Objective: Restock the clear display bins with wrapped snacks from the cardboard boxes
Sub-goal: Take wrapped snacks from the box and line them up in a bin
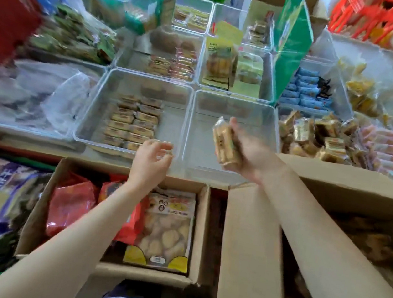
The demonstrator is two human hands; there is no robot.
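Wrapped snacks (226,142) gripped in right hand (247,150) above clear bin (272,124); left hand (151,160) loosely spread.

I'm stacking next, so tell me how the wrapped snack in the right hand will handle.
The wrapped snack probably feels light: the right hand lifts it alone. Its glossy film looks slippery. The flat block shape should stack, not roll.

Two hands, left (150,161) and right (250,153). Two open cardboard boxes, one left (200,232) and one right (250,243). Roughly ten clear bins; the nearest two (89,119) (272,124) sit side by side.
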